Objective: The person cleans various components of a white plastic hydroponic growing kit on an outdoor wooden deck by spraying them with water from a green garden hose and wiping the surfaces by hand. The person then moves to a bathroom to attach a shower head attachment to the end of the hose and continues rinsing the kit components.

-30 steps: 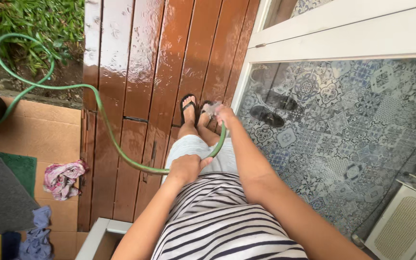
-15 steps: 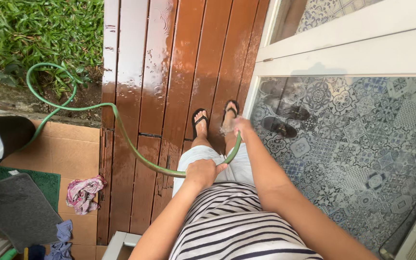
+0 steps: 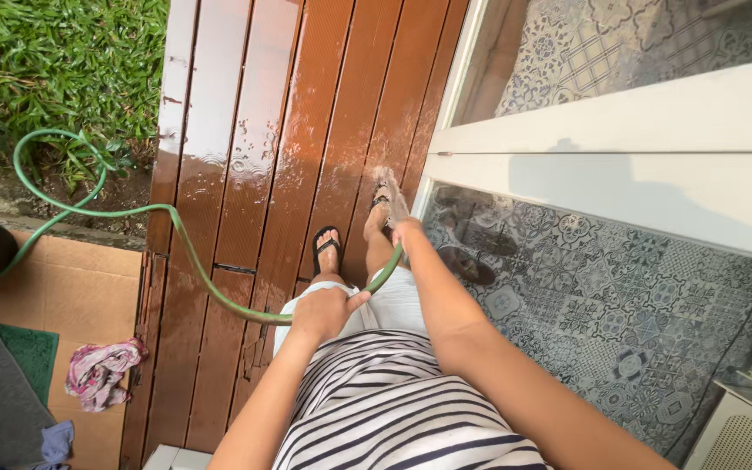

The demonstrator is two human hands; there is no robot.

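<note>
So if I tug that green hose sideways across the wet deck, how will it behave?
The green hose would likely bend and snake, since it already curves loosely from the grass. It may slide easily on the wet deck. The left hand might slip a little.

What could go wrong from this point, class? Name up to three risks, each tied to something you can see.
1. The wooden deck is shiny wet and the person wears flip-flops, so a slip seems likely.
2. The green hose loops across the boards near the feet and might catch an ankle.
3. The right hand sprays close to the glass door, so water may splash the tiled floor visible beyond it.
</note>
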